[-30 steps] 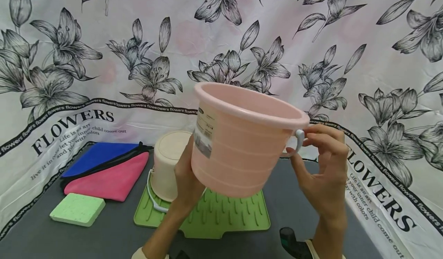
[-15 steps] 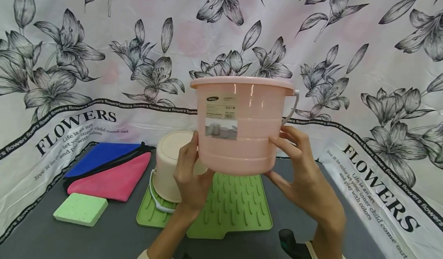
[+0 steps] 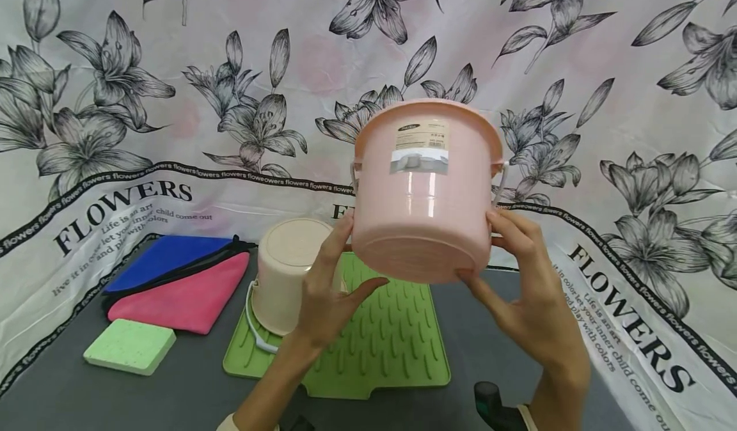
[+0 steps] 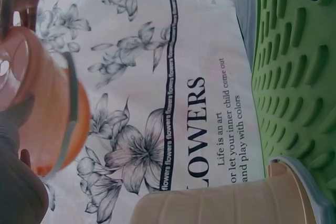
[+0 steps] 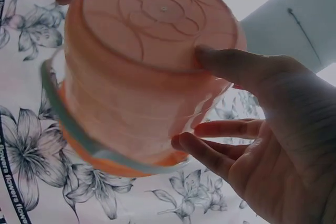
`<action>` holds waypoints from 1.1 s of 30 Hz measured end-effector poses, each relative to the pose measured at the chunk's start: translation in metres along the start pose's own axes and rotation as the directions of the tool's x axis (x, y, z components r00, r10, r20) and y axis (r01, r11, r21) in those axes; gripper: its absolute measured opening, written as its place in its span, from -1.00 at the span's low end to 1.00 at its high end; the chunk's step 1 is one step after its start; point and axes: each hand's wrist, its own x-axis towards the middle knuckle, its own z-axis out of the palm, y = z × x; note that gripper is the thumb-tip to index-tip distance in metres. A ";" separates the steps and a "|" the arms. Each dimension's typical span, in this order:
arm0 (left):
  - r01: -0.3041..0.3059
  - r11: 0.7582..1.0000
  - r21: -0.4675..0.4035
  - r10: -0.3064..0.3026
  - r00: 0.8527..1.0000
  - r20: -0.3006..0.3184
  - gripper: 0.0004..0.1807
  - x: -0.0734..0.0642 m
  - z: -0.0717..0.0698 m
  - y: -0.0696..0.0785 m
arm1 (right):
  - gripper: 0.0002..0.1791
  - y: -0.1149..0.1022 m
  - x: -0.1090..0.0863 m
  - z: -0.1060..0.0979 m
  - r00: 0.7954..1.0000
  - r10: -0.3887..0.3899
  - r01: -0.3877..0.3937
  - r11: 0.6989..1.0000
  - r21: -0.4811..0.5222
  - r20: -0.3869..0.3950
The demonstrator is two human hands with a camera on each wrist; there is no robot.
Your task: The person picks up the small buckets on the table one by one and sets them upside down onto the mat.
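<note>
A pale pink bucket [image 3: 426, 207] is held up in the air at the middle of the head view, tilted so its underside faces me. My left hand [image 3: 325, 297] grips its left side, fingers against the wall and thumb under the base. On the other side my right hand [image 3: 532, 297] holds it between the thumb on the base edge and the fingers on the wall. A paper label [image 3: 420, 146] shows near the rim. In the right wrist view the grey handle [image 5: 79, 135] hangs around the rim, and the base [image 5: 163, 14] has a raised round pattern.
A cream bucket [image 3: 288, 252] stands upside down on a green ribbed mat [image 3: 391, 348]. To the left lie blue cloth [image 3: 167, 258], pink cloth [image 3: 184, 297] and a light green sponge [image 3: 131, 346]. A floral curtain [image 3: 230, 130] stands behind the dark table.
The pink bucket has turned so its label moved right and its base has tipped toward me. My right hand has left the handle joint for the bucket's lower side.
</note>
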 end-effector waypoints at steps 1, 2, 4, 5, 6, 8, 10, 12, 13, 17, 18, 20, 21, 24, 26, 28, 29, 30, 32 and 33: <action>-0.013 1.000 0.010 0.013 1.000 0.016 0.16 0.000 -0.001 -0.001 | -0.19 0.001 0.000 -0.001 1.000 0.007 -0.007 1.000 0.006 0.005; -0.022 0.999 0.025 0.021 0.999 0.027 0.16 0.001 -0.001 -0.002 | -0.19 0.002 0.000 -0.001 1.000 0.011 -0.011 1.000 0.009 0.010; -0.027 0.999 0.038 0.025 0.999 0.042 0.14 0.001 0.000 -0.003 | -0.20 0.005 -0.001 -0.002 0.999 0.023 -0.023 1.000 0.005 0.027; -0.026 0.999 0.046 0.024 0.999 0.044 0.11 0.002 0.000 -0.003 | -0.23 0.006 -0.001 -0.002 0.999 0.030 -0.030 1.000 0.000 0.035; -0.022 0.998 0.057 0.020 0.999 0.043 0.09 0.002 0.001 -0.002 | -0.26 0.007 -0.001 -0.002 0.998 0.043 -0.043 0.999 -0.005 0.043; -0.004 0.997 0.076 0.002 0.999 0.036 0.05 0.002 0.003 -0.001 | -0.36 0.009 -0.002 -0.002 0.995 0.075 -0.074 0.997 -0.027 0.062; 0.013 0.997 0.073 -0.015 0.999 0.031 -0.01 0.002 0.004 0.000 | -0.44 0.010 -0.003 -0.001 0.988 0.132 -0.127 0.990 -0.058 0.080; 0.030 0.997 0.072 -0.032 0.999 0.027 -0.06 0.001 0.005 0.001 | -0.42 0.011 -0.006 -0.002 0.975 0.201 -0.192 0.977 -0.091 0.096; 0.041 0.997 0.065 -0.043 0.999 0.028 -0.08 0.000 0.005 0.002 | -0.41 0.011 -0.007 -0.002 0.969 0.226 -0.216 0.970 -0.108 0.101; 0.084 0.994 0.069 -0.087 0.995 0.041 -0.08 0.000 0.002 0.003 | -0.37 0.011 -0.010 -0.002 0.950 0.287 -0.273 0.954 -0.121 0.119; 0.092 0.993 0.075 -0.095 0.995 0.041 -0.08 0.000 0.001 0.003 | -0.37 0.012 -0.010 -0.001 0.954 0.277 -0.267 0.959 -0.096 0.117; 0.106 0.990 0.089 -0.110 0.993 0.043 -0.08 0.000 0.000 0.003 | -0.36 0.014 -0.010 0.001 0.958 0.262 -0.257 0.965 -0.053 0.119; 0.109 0.989 0.095 -0.114 0.993 0.043 -0.08 0.000 -0.001 0.003 | -0.36 0.015 -0.010 0.002 0.961 0.250 -0.248 0.968 -0.033 0.119; 0.129 0.987 0.100 -0.135 0.990 0.047 -0.09 -0.002 -0.001 0.003 | -0.33 0.017 -0.009 0.003 0.957 0.255 -0.258 0.966 0.001 0.138; 0.159 0.984 0.084 -0.164 0.984 0.063 -0.09 -0.002 0.000 0.004 | -0.30 0.017 -0.009 0.002 0.946 0.277 -0.280 0.960 -0.009 0.166; 0.191 0.979 0.070 -0.197 0.977 0.083 -0.09 -0.003 0.001 0.004 | -0.25 0.018 -0.009 0.001 0.934 0.296 -0.297 0.955 -0.022 0.199; 0.219 0.974 0.064 -0.225 0.969 0.099 -0.09 -0.003 0.001 0.005 | -0.21 0.019 -0.010 0.001 0.926 0.309 -0.309 0.950 -0.033 0.218; 0.248 0.967 0.061 -0.253 0.960 0.116 -0.08 -0.003 0.001 0.005 | -0.17 0.020 -0.010 0.001 0.919 0.317 -0.315 0.948 -0.046 0.236; 0.307 0.949 0.067 -0.313 0.938 0.151 -0.06 -0.004 0.001 0.005 | -0.11 0.022 -0.011 0.002 0.901 0.340 -0.330 0.940 -0.082 0.271; 0.334 0.940 0.075 -0.342 0.924 0.170 -0.06 -0.005 0.000 0.004 | -0.09 0.023 -0.012 0.003 0.892 0.351 -0.336 0.936 -0.103 0.285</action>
